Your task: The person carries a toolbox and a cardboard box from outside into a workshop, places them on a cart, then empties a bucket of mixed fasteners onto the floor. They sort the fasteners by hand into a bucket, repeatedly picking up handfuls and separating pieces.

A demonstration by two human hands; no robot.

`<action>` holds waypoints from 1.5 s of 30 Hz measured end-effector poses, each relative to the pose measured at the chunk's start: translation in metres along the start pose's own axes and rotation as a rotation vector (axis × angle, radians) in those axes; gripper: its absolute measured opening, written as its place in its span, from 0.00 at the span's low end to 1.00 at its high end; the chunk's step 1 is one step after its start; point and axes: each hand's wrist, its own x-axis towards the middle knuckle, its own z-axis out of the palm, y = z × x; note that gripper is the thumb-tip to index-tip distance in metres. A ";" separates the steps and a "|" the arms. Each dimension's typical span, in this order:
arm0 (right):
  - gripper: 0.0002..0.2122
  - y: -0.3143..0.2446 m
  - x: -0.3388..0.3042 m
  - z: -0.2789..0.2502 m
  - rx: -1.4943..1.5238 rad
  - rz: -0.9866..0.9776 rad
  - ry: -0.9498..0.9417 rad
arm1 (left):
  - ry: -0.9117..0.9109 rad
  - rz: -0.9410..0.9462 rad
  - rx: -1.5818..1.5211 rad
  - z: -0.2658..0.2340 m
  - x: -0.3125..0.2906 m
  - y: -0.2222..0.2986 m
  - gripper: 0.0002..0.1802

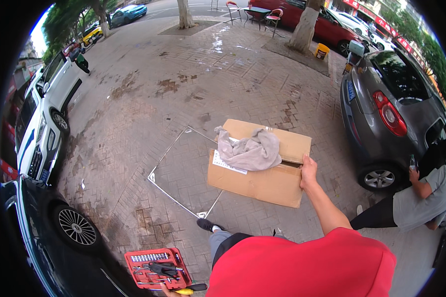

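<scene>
A closed cardboard box (257,190) is out in front of me, and my right hand (308,172) grips its right edge. On its top flaps lies a crumpled greyish-pink cloth (255,151), partly over a white label (228,163). At the lower left my left hand (167,291), mostly cut off by the picture's edge, holds the near edge of an opened red tool case (134,277). Inside it are a row of sockets (149,257) and a black-handled tool (162,269). A screwdriver (188,290) with a yellow and black handle lies across the case's near edge beside that hand.
A white-lined square (169,192) is marked on the paving by my foot. Dark (77,225) and white cars (47,116) stand left, a grey car (381,114) right. A person (421,198) with a bottle is close at right. Trees and a yellow bucket (321,51) stand farther off.
</scene>
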 end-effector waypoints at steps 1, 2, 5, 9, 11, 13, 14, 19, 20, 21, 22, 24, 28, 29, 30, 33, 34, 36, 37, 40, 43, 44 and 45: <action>0.16 0.008 0.007 0.047 -0.039 -0.008 -0.001 | -0.013 -0.009 -0.006 0.017 0.046 0.016 0.34; 0.16 0.017 0.010 0.094 -0.086 -0.010 -0.005 | -0.021 -0.022 -0.012 0.032 0.091 0.037 0.34; 0.14 0.042 0.003 0.243 0.019 -0.049 -0.015 | 0.044 -0.048 -0.120 0.078 0.213 0.107 0.29; 0.14 0.066 -0.018 0.423 0.022 0.054 -0.023 | -0.017 0.049 -0.086 0.133 0.371 0.204 0.23; 0.16 0.084 -0.016 0.515 0.005 0.017 -0.155 | -0.061 0.087 -0.056 0.158 0.447 0.245 0.21; 0.17 0.111 -0.006 0.616 0.009 0.038 -0.241 | 0.058 0.192 -0.095 0.183 0.516 0.277 0.21; 0.17 0.123 0.001 0.668 -0.006 0.043 -0.279 | 0.020 0.213 -0.106 0.197 0.550 0.289 0.21; 0.17 0.172 0.041 0.965 -0.062 0.101 -0.523 | 0.083 0.290 -0.125 0.270 0.703 0.352 0.23; 0.17 0.177 0.045 1.026 -0.074 0.090 -0.557 | 0.125 0.257 -0.195 0.285 0.730 0.363 0.24; 0.17 0.181 0.049 1.092 -0.069 0.093 -0.615 | 0.186 0.303 -0.231 0.300 0.759 0.377 0.24; 0.17 0.184 0.051 1.155 -0.029 0.085 -0.699 | 0.239 0.311 -0.257 0.316 0.787 0.388 0.24; 0.17 0.203 0.041 1.272 -0.069 0.148 -0.745 | 0.236 0.342 -0.293 0.332 0.835 0.422 0.23; 0.18 0.247 0.013 1.490 0.054 0.186 -0.902 | 0.247 0.369 -0.352 0.355 0.958 0.479 0.21; 0.18 0.257 0.007 1.543 0.002 0.183 -0.869 | 0.289 0.355 -0.383 0.360 0.995 0.491 0.21; 0.18 0.269 -0.003 1.593 0.003 0.188 -0.874 | 0.272 0.389 -0.363 0.363 1.034 0.510 0.22; 0.17 0.309 -0.036 1.748 0.043 0.235 -0.941 | 0.334 0.421 -0.374 0.371 1.161 0.575 0.27; 0.17 0.321 -0.046 1.797 0.077 0.262 -1.000 | 0.326 0.433 -0.376 0.376 1.205 0.601 0.29; 0.17 0.351 -0.069 1.909 0.026 0.206 -0.945 | 0.284 0.448 -0.327 0.385 1.300 0.668 0.30; 0.16 0.362 -0.076 1.956 0.029 0.211 -0.981 | 0.294 0.391 -0.323 0.392 1.345 0.700 0.28; 0.16 0.398 -0.100 2.106 -0.052 0.159 -0.905 | 0.304 0.365 -0.304 0.421 1.484 0.800 0.23; 0.17 0.429 -0.128 2.246 0.007 0.250 -0.970 | 0.309 0.354 -0.296 0.451 1.614 0.885 0.23; 0.17 0.442 -0.140 2.296 -0.012 0.260 -0.979 | 0.297 0.387 -0.301 0.459 1.660 0.912 0.23; 0.17 0.458 -0.155 2.345 -0.040 0.228 -0.959 | 0.235 0.434 -0.286 0.463 1.705 0.942 0.22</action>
